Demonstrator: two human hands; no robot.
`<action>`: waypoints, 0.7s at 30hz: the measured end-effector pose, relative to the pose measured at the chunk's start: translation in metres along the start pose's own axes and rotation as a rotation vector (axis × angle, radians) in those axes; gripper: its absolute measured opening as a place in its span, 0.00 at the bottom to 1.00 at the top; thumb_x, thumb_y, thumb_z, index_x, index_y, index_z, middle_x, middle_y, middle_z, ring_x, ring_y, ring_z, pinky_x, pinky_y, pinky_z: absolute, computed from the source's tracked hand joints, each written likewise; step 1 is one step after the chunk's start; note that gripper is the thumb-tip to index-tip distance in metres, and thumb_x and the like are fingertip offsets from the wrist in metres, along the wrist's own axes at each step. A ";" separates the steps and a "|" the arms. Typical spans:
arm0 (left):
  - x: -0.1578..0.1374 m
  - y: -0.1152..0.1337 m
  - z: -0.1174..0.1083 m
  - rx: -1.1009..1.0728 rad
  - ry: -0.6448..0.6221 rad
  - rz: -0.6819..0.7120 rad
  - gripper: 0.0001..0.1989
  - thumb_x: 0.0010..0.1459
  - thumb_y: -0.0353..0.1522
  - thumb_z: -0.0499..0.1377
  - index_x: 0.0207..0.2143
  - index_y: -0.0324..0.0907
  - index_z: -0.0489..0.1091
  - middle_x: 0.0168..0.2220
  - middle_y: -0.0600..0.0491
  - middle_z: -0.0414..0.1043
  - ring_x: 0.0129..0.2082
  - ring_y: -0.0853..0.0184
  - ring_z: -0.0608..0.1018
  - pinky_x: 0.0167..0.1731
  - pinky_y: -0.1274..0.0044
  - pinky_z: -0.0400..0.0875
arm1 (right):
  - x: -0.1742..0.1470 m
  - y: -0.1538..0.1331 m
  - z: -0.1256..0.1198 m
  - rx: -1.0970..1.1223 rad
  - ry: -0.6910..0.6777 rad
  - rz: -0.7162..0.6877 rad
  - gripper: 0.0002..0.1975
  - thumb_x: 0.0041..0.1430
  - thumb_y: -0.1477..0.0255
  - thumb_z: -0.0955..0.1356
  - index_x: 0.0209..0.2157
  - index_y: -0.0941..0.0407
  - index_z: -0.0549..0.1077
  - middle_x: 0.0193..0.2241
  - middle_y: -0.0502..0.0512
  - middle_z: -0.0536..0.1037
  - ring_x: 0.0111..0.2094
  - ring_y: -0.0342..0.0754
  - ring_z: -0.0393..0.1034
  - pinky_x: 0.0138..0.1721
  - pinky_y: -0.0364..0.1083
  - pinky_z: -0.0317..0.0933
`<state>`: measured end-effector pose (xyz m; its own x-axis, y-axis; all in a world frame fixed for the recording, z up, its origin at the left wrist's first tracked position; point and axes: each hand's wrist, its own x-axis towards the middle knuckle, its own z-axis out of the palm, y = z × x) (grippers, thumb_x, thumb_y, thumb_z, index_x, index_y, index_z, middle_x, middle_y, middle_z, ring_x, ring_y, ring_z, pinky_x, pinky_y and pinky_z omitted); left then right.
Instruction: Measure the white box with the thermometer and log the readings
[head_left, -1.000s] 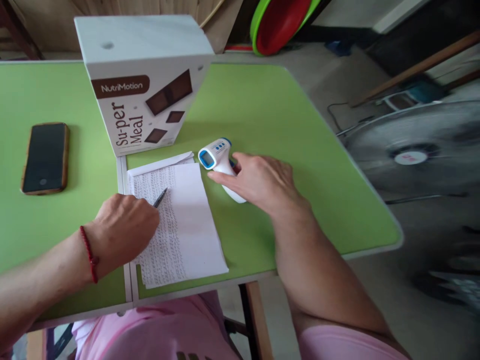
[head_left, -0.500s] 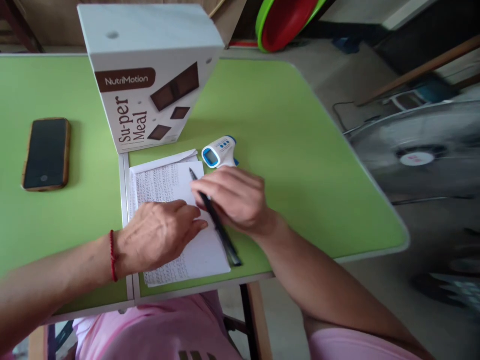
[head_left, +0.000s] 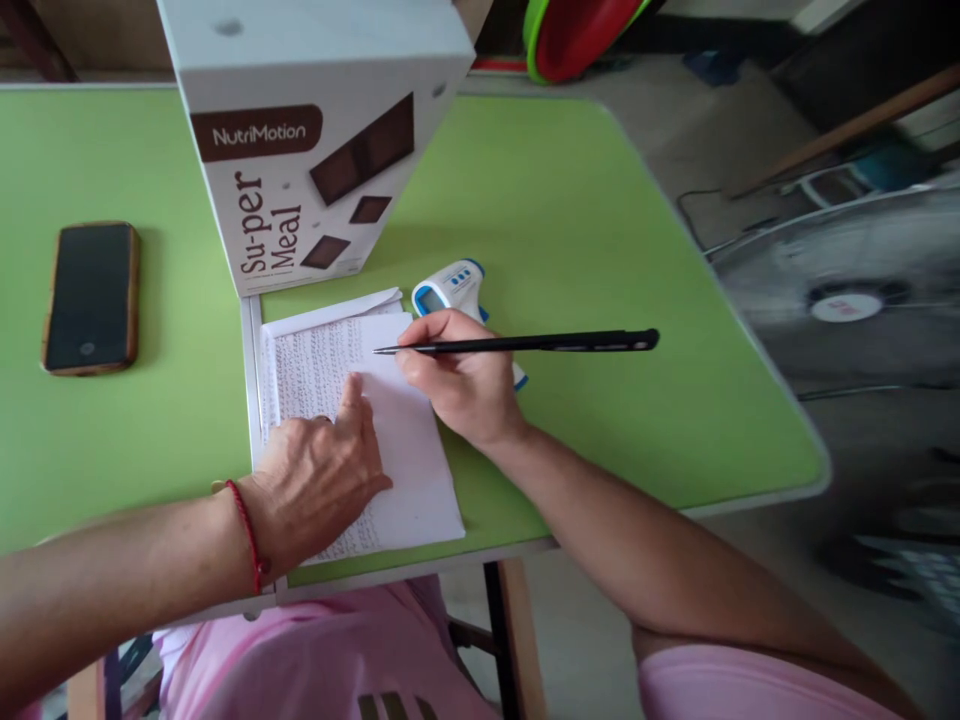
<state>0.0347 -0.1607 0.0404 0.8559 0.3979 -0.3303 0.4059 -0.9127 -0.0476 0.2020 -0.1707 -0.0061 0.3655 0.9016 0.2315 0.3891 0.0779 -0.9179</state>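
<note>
My right hand pinches a black pen near its tip, with the barrel pointing to the right. The pen's tip is over the upper part of a sheet of paper whose left side carries dense handwriting; whether it touches I cannot tell. My left hand rests on the sheet, index finger stretched out just below the pen tip and thumb apart. Behind the right hand lies a white and blue infrared thermometer, its handle partly covered by that hand. A folded paper edge shows along the top of the sheet.
A tall white NutriMotion box stands just beyond the paper. On the left lies a phone in a brown case. The green table has a light rim, and a fan stands past its right edge.
My right hand has swung the pen from slanting down toward me to lying nearly level, pointing right. My left hand's index finger has straightened and moved up the paper. The view has shifted slightly.
</note>
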 end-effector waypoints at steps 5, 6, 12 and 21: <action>0.000 0.000 -0.001 -0.021 -0.003 -0.007 0.33 0.65 0.44 0.54 0.60 0.24 0.62 0.63 0.23 0.51 0.28 0.59 0.80 0.19 0.71 0.74 | -0.002 0.000 0.002 -0.068 -0.033 -0.062 0.03 0.48 0.70 0.67 0.26 0.54 0.69 0.19 0.46 0.71 0.18 0.39 0.59 0.20 0.42 0.57; 0.000 0.000 -0.002 -0.025 -0.006 -0.007 0.33 0.64 0.44 0.54 0.60 0.24 0.62 0.63 0.23 0.52 0.28 0.59 0.80 0.19 0.71 0.74 | -0.002 0.001 0.003 -0.073 -0.043 -0.078 0.03 0.48 0.70 0.66 0.26 0.54 0.69 0.20 0.46 0.71 0.18 0.39 0.59 0.20 0.42 0.57; 0.001 0.001 0.001 -0.028 0.027 -0.009 0.34 0.63 0.45 0.55 0.59 0.24 0.63 0.63 0.22 0.52 0.28 0.60 0.80 0.20 0.71 0.74 | -0.005 0.007 0.007 -0.148 -0.050 -0.131 0.04 0.49 0.69 0.66 0.24 0.53 0.67 0.19 0.46 0.71 0.19 0.41 0.62 0.22 0.43 0.59; 0.001 0.002 0.004 -0.015 0.053 -0.001 0.33 0.64 0.46 0.55 0.58 0.24 0.65 0.63 0.22 0.51 0.27 0.60 0.80 0.18 0.71 0.73 | -0.005 0.008 0.006 -0.239 -0.065 -0.204 0.06 0.53 0.69 0.66 0.24 0.53 0.66 0.20 0.46 0.72 0.20 0.42 0.63 0.24 0.43 0.60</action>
<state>0.0353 -0.1625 0.0358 0.8711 0.4036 -0.2797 0.4112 -0.9109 -0.0340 0.1985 -0.1723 -0.0165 0.2078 0.9035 0.3748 0.6396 0.1645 -0.7509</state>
